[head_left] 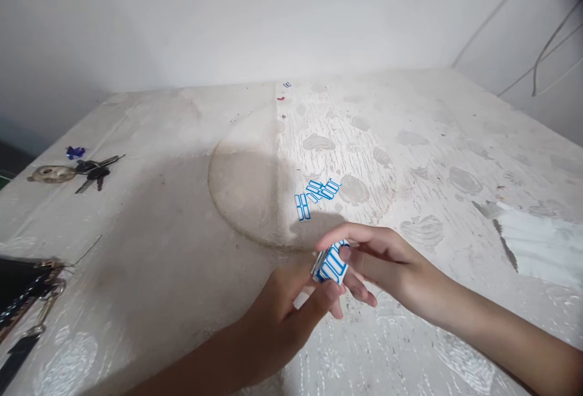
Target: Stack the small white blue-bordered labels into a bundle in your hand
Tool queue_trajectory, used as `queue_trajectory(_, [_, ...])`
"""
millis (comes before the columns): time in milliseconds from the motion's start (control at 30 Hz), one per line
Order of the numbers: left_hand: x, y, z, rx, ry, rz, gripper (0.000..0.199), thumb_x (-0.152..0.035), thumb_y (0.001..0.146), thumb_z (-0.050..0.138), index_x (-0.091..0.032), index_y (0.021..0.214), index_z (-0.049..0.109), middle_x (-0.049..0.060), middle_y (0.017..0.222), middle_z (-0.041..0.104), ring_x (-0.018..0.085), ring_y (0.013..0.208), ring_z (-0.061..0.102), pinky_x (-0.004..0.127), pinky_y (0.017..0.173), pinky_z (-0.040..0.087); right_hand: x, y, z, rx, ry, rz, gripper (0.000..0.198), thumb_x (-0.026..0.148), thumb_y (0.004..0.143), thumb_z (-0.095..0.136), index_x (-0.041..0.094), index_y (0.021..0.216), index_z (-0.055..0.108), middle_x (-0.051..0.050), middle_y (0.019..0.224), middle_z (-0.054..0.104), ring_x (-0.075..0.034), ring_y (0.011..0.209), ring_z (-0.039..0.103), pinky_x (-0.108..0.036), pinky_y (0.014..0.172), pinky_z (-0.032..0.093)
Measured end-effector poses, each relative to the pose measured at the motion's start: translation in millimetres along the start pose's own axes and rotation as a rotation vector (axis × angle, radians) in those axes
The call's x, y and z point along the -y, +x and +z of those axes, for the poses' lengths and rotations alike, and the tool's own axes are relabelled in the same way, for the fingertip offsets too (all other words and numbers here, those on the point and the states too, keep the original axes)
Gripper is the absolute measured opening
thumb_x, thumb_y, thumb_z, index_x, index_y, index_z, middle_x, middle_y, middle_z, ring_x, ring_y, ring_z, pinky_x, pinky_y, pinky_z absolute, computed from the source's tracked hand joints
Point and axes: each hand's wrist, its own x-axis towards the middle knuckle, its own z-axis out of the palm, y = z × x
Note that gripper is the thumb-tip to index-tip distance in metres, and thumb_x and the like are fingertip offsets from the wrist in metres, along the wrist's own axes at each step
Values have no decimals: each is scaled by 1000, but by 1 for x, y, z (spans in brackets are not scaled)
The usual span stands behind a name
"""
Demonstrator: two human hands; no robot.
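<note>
A small stack of white cards with blue outlines is held between both hands, above the near part of the table. My left hand pinches the stack from below and the left, its thumb on the lower edge. From the right, my right hand grips the upper edge, thumb on the face and index finger over the top. Beyond the hands, several loose cards of the same kind lie on the table, some overlapping. What is printed on the held cards is partly covered by the fingers.
Keys with a fob and a crumpled blue wrapper lie at the left. A black bag with a metal clasp sits at the near left edge. Torn white material lies at the right. A small red piece is far back.
</note>
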Motion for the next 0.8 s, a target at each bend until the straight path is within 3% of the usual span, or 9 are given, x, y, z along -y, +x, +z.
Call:
queue_trajectory(67, [10,-2,0,-131,96,68,16,-35,86,50,-20,87,53,2,85,67,15,77,59,29,72,47,0,0,3,-55,68,33,26,8,91,37,16,101,60,-2,69,58,-7,53,49,-16,45,38])
queue_trajectory(133, [21,-5,0,-304,192,130,33,-32,75,67,-24,99,46,-2,81,66,12,70,57,24,65,46,0,0,6,-111,175,84,23,9,91,40,16,99,61,0,64,54,-6,52,48,-16,45,39])
queue_trajectory(200, [26,-8,0,-379,258,213,41,-28,74,68,-26,106,42,-3,84,66,11,69,58,22,64,48,-1,-2,10,-133,286,148,22,10,91,41,15,99,61,1,61,53,-6,51,49,-16,45,40])
queue_trajectory(367, [21,-9,1,-445,447,349,31,-30,76,66,-24,101,49,-2,81,67,10,68,63,17,57,50,-5,-4,17,-165,484,275,19,9,89,45,15,100,59,0,64,55,-5,48,47,-15,44,36])
queue_trajectory(600, [15,-3,0,-526,498,520,33,-30,74,69,-23,103,56,-3,74,68,9,60,62,20,59,54,-9,-4,23,-151,580,307,18,10,89,44,15,102,54,-5,81,55,-6,52,43,-19,48,30])
queue_trajectory(800, [19,-2,-1,-542,614,557,33,-25,77,66,-17,108,57,-1,75,66,7,64,61,16,61,53,-11,-4,26,-154,639,283,16,11,89,42,13,96,56,-1,67,48,-7,52,37,-21,48,25])
